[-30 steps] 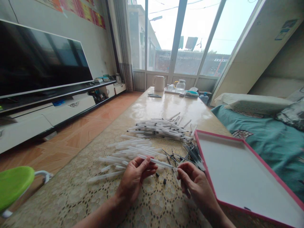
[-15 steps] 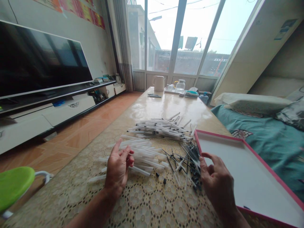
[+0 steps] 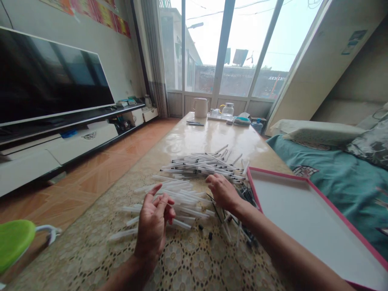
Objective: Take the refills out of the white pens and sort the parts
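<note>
My left hand [image 3: 154, 224] hovers palm-inward over the front of a heap of clear white plastic tubes [image 3: 182, 197]. Its index finger is stretched out and the thumb stands apart; nothing shows in it. My right hand [image 3: 223, 192] reaches across to the gap between the tubes and a pile of white pens with dark tips [image 3: 206, 163]. Its fingers are curled down together, and what they hold, if anything, is hidden. Beneath the right forearm lie thin dark refills [image 3: 247, 194], partly covered. Two small black caps [image 3: 210, 235] rest on the patterned tablecloth.
A shallow white box with a pink rim [image 3: 280, 173] lies at the right of the table. At the far end stand a beige pitcher [image 3: 200, 108], a glass jug [image 3: 228, 110] and a tissue pack [image 3: 242, 120]. A green stool [image 3: 16, 242] is at lower left.
My right hand has moved left and forward, from beside the box rim and dark refills to the edge of the pen pile. The left hand has barely moved.
</note>
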Demonstrator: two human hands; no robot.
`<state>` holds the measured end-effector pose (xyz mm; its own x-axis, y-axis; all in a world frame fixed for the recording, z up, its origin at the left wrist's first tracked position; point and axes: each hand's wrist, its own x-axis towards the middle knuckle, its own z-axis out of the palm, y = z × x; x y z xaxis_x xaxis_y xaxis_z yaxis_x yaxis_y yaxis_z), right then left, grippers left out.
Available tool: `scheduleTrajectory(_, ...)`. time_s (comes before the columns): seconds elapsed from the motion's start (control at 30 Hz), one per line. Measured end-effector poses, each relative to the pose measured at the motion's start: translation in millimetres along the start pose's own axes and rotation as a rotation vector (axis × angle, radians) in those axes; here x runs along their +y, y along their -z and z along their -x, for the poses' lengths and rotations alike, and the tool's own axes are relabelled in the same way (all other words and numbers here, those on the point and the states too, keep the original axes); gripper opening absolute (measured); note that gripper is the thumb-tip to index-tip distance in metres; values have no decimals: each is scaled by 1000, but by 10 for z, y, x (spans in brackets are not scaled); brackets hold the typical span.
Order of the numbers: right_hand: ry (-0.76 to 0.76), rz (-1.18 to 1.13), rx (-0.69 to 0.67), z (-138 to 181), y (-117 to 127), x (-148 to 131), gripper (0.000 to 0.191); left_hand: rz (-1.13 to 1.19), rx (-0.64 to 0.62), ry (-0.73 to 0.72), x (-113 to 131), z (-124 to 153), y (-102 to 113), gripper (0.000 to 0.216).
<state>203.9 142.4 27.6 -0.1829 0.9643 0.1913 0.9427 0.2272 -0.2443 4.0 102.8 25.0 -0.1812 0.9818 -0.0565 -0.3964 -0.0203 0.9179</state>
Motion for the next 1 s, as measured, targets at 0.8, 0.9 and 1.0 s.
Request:
scheduleTrajectory(0.8,-34,-255,146,625,207,-216,16,-122,-374,158,-152,63,-43,47)
scheduleTrajectory(0.9,-46,-547,45,972,209,-241,11,-149,-479,163,-139,104,-58,39)
scheduleTrajectory(1.0,-90,-708,-81,1153,178,-230,14,-181,-580,207,-129,168,-70,24)
